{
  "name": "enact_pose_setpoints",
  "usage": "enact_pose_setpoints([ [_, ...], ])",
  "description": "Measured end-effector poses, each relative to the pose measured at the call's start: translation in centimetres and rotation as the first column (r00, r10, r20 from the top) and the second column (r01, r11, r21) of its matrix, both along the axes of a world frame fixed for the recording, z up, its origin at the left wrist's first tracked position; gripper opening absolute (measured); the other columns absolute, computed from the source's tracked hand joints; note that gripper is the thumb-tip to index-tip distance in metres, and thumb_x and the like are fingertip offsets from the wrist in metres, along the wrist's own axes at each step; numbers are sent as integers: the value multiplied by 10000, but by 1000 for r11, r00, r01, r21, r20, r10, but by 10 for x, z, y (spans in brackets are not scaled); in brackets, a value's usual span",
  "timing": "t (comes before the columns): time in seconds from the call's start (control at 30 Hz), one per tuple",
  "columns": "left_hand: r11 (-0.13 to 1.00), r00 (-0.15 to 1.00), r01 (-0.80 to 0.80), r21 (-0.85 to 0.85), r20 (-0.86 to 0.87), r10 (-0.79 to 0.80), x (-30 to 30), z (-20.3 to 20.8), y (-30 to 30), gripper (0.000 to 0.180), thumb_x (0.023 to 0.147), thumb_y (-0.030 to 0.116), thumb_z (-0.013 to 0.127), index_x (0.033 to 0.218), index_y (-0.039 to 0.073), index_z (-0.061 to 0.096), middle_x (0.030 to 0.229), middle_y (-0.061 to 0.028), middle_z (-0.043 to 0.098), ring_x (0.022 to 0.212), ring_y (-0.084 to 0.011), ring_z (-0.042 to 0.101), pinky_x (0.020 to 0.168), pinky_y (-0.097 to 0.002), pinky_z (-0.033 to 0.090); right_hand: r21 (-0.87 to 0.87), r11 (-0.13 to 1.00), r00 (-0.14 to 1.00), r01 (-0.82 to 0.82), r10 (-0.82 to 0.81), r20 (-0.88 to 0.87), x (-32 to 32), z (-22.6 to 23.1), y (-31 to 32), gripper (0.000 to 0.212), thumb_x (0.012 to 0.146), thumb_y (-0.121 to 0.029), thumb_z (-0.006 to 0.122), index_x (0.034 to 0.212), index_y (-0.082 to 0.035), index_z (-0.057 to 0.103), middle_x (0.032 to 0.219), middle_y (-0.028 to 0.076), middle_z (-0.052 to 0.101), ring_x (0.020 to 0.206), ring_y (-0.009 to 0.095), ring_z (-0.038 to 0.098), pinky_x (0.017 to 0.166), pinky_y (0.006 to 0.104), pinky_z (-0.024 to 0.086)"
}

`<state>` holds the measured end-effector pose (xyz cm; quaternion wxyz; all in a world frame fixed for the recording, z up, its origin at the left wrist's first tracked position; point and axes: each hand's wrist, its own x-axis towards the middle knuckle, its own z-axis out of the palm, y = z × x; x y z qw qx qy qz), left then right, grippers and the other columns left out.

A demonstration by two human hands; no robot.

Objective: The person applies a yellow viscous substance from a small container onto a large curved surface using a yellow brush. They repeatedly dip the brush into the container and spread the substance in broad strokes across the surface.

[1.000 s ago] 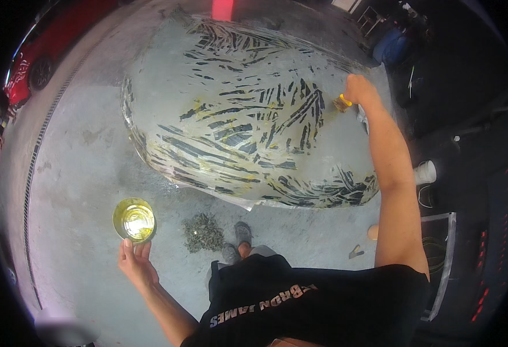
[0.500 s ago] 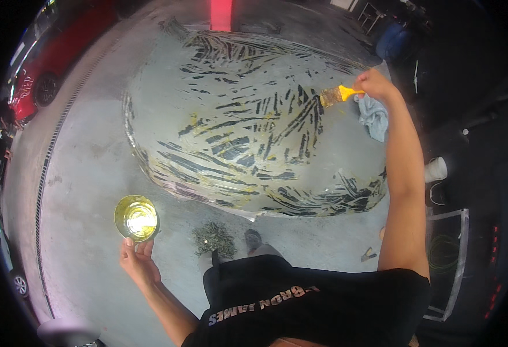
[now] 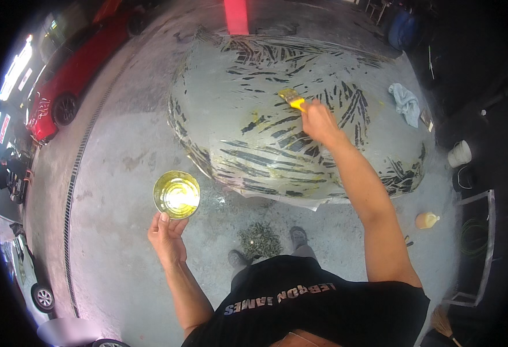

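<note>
My left hand [image 3: 170, 238] grips a round, shiny metal can [image 3: 176, 195] by its near side, above the floor. The inside of the can gleams yellow, and glare hides how much it holds. In my right hand [image 3: 320, 121] is a paintbrush [image 3: 296, 103] with a yellow handle. Its bristles point left over the far middle of a large, curved grey panel [image 3: 208, 87], shaped like a car hood. I cannot tell whether they touch it. Dark streaks and yellowish smears cover much of the panel. A light blue cloth [image 3: 405, 104] lies on its right side.
A pile of dark scraps [image 3: 260, 239] lies on the floor between my feet. To the right are a bottle of amber liquid [image 3: 427, 220], a white bucket [image 3: 460, 154] and a grey frame [image 3: 489, 248]. A red car [image 3: 86, 66] stands far left, a red post [image 3: 236, 17] behind the panel.
My right hand has carried the brush leftward, from near the cloth to the panel's middle. The can is still in my left hand. The whole view has shifted somewhat.
</note>
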<state>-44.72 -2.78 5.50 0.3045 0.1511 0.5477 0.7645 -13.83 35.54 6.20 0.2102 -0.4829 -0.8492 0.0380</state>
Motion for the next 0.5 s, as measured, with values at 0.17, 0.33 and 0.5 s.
enact_pose_setpoints([
  [0.17,997,995,-82,-12,53,82,-21,-12,-37,486,971,288,762,1239,-80,591,1125,-182,721,938,-257,761,811,-384,644,-44,994,979,-103,109,174,26,27,-82,250,912,-79,639,1120,24,733,1018,275,690,854,441,726,776,529,592],
  [0.33,996,994,-89,-9,63,89,-23,-23,-47,452,980,271,747,1229,-71,592,1110,-168,729,921,-257,764,807,-391,649,52,997,998,-62,60,28,25,64,-22,244,891,-83,651,1085,24,753,1021,288,724,905,441,725,801,519,580],
  [0.5,996,990,-87,30,112,83,-2,-30,-44,398,991,200,714,1237,-82,578,1129,-187,732,942,-286,771,807,-404,655,-125,984,986,124,-108,129,-32,55,10,244,894,-90,664,1089,33,745,1078,295,721,965,450,718,831,516,580],
])
